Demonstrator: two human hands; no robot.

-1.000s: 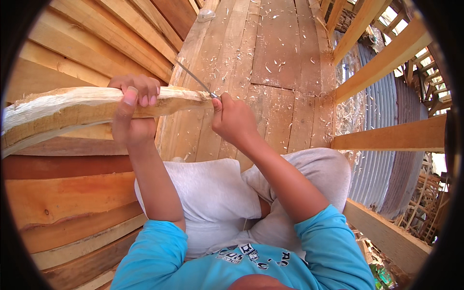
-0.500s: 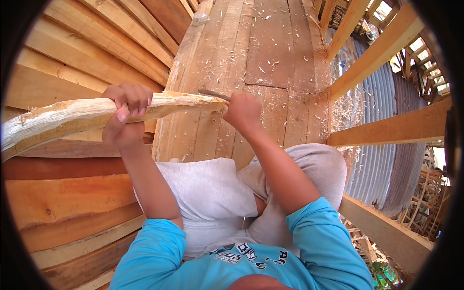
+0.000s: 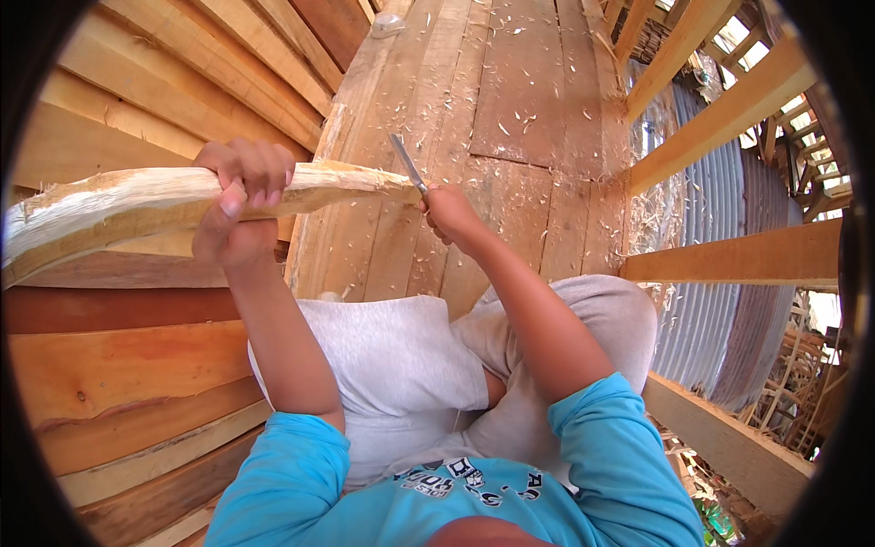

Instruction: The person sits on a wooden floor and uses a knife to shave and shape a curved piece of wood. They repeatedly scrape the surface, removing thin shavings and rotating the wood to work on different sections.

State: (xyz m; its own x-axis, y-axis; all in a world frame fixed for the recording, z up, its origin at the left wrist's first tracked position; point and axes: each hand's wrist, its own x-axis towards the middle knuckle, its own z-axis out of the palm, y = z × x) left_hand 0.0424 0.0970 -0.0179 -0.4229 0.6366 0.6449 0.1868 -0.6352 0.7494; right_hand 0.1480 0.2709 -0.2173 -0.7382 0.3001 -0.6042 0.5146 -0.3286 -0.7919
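Note:
A long, curved piece of pale carved wood (image 3: 118, 205) stretches from the left edge to the middle, its narrow end pointing right. Wrapped around it near that end is my left hand (image 3: 239, 196), thumb toward me. My right hand (image 3: 449, 215) is closed around the handle of a knife (image 3: 406, 160), just beyond the wood's tip. The blade points up and away to the left, at the far side of the tip. Whether its edge touches the wood I cannot tell. Most of the knife's handle is hidden in my fist.
Wood shavings lie scattered over the plank floor (image 3: 510, 219) ahead. Stacked boards (image 3: 137, 365) line the left side. On the right stand wooden rails (image 3: 729, 255), with corrugated metal sheets (image 3: 711, 301) beyond. A small clear object (image 3: 387, 25) sits at the far end.
The knife blade has swung from nearly level to pointing up and away. My right hand has turned and moved slightly right and nearer. My left hand keeps its grip on the wood.

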